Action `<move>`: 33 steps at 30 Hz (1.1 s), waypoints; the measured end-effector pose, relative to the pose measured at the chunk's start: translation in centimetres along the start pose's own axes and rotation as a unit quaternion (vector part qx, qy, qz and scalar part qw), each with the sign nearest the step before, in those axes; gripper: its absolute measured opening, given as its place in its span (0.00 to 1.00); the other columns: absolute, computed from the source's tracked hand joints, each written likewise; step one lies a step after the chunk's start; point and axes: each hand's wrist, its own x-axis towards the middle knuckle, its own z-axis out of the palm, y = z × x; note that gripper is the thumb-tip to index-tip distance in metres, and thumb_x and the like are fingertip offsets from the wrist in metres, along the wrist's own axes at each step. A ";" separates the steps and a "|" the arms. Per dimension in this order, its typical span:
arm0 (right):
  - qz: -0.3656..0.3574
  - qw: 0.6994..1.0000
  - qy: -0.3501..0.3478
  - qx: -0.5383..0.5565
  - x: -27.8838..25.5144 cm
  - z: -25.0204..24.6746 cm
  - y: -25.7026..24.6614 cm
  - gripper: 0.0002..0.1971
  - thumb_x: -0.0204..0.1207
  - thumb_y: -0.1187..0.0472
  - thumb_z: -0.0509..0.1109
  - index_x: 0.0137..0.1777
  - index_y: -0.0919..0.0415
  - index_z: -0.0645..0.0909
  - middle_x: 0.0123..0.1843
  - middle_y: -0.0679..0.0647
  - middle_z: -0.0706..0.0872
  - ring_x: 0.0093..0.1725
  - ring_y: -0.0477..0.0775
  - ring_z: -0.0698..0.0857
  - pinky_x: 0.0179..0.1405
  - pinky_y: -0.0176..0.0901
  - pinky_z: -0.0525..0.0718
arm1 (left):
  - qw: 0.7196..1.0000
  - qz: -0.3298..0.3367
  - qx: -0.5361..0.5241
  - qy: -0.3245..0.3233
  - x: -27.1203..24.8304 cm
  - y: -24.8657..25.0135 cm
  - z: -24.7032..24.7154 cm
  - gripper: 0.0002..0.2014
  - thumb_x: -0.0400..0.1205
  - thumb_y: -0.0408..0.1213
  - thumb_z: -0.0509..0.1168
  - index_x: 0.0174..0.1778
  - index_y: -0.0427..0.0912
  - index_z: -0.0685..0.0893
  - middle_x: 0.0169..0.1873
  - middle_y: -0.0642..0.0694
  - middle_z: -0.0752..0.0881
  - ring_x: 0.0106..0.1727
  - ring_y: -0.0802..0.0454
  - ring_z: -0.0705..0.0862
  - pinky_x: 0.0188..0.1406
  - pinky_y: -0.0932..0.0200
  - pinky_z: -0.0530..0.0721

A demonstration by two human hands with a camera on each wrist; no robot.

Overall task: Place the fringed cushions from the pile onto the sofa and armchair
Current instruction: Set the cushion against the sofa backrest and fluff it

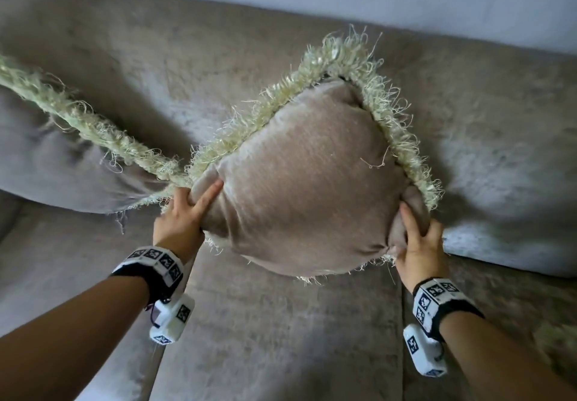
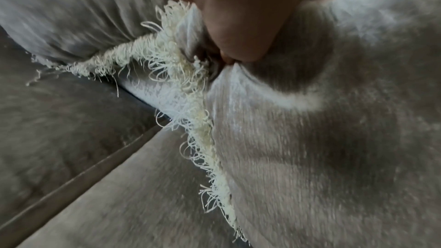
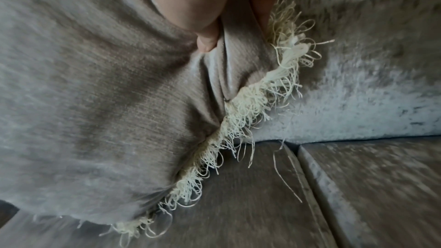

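While both hands carry it, the fringed cushion (image 1: 306, 179) hangs between them, set on its point like a diamond, over the seat of the sofa (image 1: 281, 332).

Left hand (image 1: 184, 216): fingers curled round the cushion's left corner, index finger laid along the velvet face. Left wrist view shows fabric bunched tight under the thumb, cream fringe (image 2: 190, 105) running down from the grip.

Right hand (image 1: 418, 241): closed on the opposite corner, cloth gathered into a knob above the knuckles. Right wrist view confirms a pinch: a fold squeezed between thumb and fingers (image 3: 207, 42), fringe trailing below.

Why the corners: my reading is that pinching two opposite corners keeps the soft filling from sagging and lets the cushion be steered and angled before it is set against the backrest (image 1: 468, 119) beyond the hands.

Contact: bottom tip of the cushion looks close above the seat; whether it touches cannot be told. The far tip appears to lean toward the backrest.

Just outside the left hand, a second fringed cushion (image 1: 56, 157) already lies against the backrest, its fringe edge reaching almost to the left knuckles; the two cushions are near or touching there.

Step in hand, as judged: lowering this cushion into a spot beside the first. Risk: long loose threads may snag on fingers at release. The armchair is not in view.
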 end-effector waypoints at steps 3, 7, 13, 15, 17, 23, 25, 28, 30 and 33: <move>0.004 1.000 -0.015 -0.024 0.4 0.7 0.4 0.60 0.56 0.75 0.79 0.81 0.36 0.52 0.59 0.61 0.63 0.46 0.71 0.78 0.37 0.60 0.87 | 1.000 -0.011 0.013 -0.004 0.6 0.3 0.9 0.58 0.60 0.18 0.74 0.80 0.65 0.58 0.48 0.36 0.70 0.30 0.45 0.69 0.17 0.58 0.70; 0.026 0.998 -0.036 -0.042 0.5 1.2 0.5 0.62 0.55 0.74 0.81 0.81 0.34 0.50 0.60 0.61 0.63 0.46 0.69 0.77 0.36 0.58 0.87 | 0.999 -0.001 0.032 -0.034 1.6 -0.3 1.5 0.60 0.58 0.21 0.76 0.81 0.64 0.57 0.50 0.36 0.70 0.35 0.38 0.76 0.17 0.53 0.77; 0.031 0.996 -0.055 -0.059 0.4 0.9 0.7 0.64 0.57 0.75 0.80 0.81 0.30 0.46 0.64 0.63 0.62 0.52 0.71 0.77 0.39 0.59 0.86 | 0.997 0.024 0.057 -0.055 2.2 -1.3 0.9 0.56 0.60 0.22 0.75 0.81 0.63 0.59 0.53 0.34 0.71 0.42 0.34 0.78 0.21 0.50 0.78; 0.025 0.996 -0.063 -0.065 0.0 0.3 0.7 0.63 0.60 0.75 0.79 0.81 0.29 0.44 0.70 0.65 0.60 0.53 0.71 0.78 0.36 0.55 0.86 | 0.996 0.027 0.053 -0.067 2.1 -1.3 0.2 0.56 0.60 0.24 0.75 0.81 0.64 0.58 0.58 0.33 0.71 0.47 0.32 0.78 0.28 0.43 0.82; 0.019 0.996 -0.057 -0.059 -0.2 -0.5 0.4 0.60 0.62 0.73 0.78 0.81 0.29 0.46 0.76 0.65 0.57 0.58 0.73 0.77 0.36 0.54 0.86 | 0.996 0.026 0.049 -0.072 1.9 -1.2 -0.3 0.58 0.59 0.27 0.76 0.82 0.64 0.56 0.64 0.32 0.69 0.56 0.29 0.76 0.42 0.34 0.84; 0.047 0.997 -0.050 -0.036 -2.3 -4.9 -2.1 0.53 0.64 0.67 0.77 0.83 0.38 0.53 0.79 0.58 0.54 0.74 0.69 0.66 0.65 0.61 0.78 | 1.000 0.020 -0.016 -0.017 1.0 1.6 -4.5 0.45 0.62 0.36 0.63 0.81 0.52 0.66 0.69 0.34 0.73 0.66 0.31 0.74 0.68 0.31 0.71; 0.061 0.995 -0.067 -0.034 -2.9 -6.7 -2.8 0.48 0.66 0.63 0.76 0.83 0.41 0.55 0.79 0.60 0.58 0.74 0.68 0.66 0.68 0.61 0.75 | 0.998 0.046 -0.046 0.012 1.1 3.9 -6.3 0.38 0.64 0.39 0.63 0.76 0.49 0.73 0.62 0.37 0.77 0.59 0.35 0.75 0.56 0.38 0.77; 0.068 0.992 -0.091 -0.051 -3.5 -9.2 -3.3 0.42 0.70 0.57 0.73 0.82 0.45 0.57 0.78 0.61 0.65 0.74 0.66 0.67 0.71 0.60 0.73 | 0.984 0.109 -0.130 0.046 1.8 8.0 -8.6 0.26 0.69 0.41 0.64 0.65 0.43 0.81 0.51 0.39 0.79 0.52 0.38 0.78 0.46 0.43 0.80; 0.073 0.990 -0.105 -0.055 -3.9 -10.8 -3.2 0.37 0.72 0.54 0.70 0.81 0.49 0.60 0.77 0.60 0.68 0.74 0.64 0.68 0.73 0.59 0.71 | 0.969 0.168 -0.182 0.023 2.1 11.3 -9.7 0.21 0.71 0.41 0.64 0.61 0.44 0.80 0.49 0.41 0.79 0.50 0.40 0.79 0.42 0.48 0.81; 0.097 0.990 -0.101 -0.030 -5.2 -13.2 -2.2 0.31 0.73 0.52 0.69 0.77 0.52 0.68 0.73 0.58 0.73 0.72 0.61 0.72 0.72 0.57 0.73 | 0.954 0.242 -0.172 -0.050 2.0 16.8 -11.0 0.21 0.73 0.44 0.64 0.62 0.44 0.80 0.51 0.43 0.80 0.47 0.43 0.81 0.35 0.55 0.78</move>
